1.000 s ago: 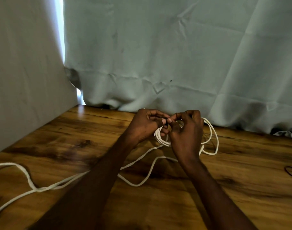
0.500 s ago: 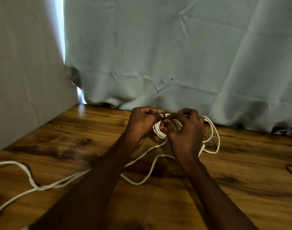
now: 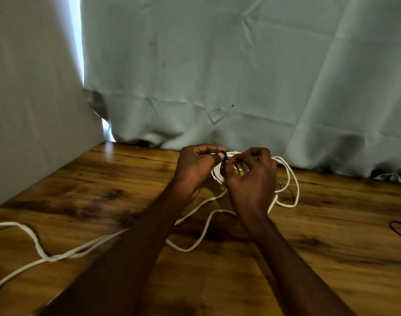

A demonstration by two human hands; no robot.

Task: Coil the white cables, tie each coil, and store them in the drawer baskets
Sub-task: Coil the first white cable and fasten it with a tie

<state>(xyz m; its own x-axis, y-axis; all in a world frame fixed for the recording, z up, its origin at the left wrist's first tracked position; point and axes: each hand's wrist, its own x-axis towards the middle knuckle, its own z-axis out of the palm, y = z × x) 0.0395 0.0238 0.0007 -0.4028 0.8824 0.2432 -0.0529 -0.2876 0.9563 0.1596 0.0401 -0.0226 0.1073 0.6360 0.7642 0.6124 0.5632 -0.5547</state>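
Two hands meet over a wooden surface (image 3: 331, 258), near its back edge. The left hand (image 3: 195, 169) and the right hand (image 3: 252, 179) both have their fingers curled in tight, and they pinch a small dark tie (image 3: 224, 159) at the top of a white cable coil (image 3: 217, 176). The tie is tiny and partly hidden, so it may be a rubber band. The coil sits between the hands, and some of its loops hang out to the right (image 3: 290, 179). The loose part of the white cable (image 3: 58, 254) trails away across the wood to the left edge. A thin dark loop (image 3: 400, 229) lies far off at the right edge. Pale cloth (image 3: 217, 76) hangs behind. No writing or labels can be read anywhere.
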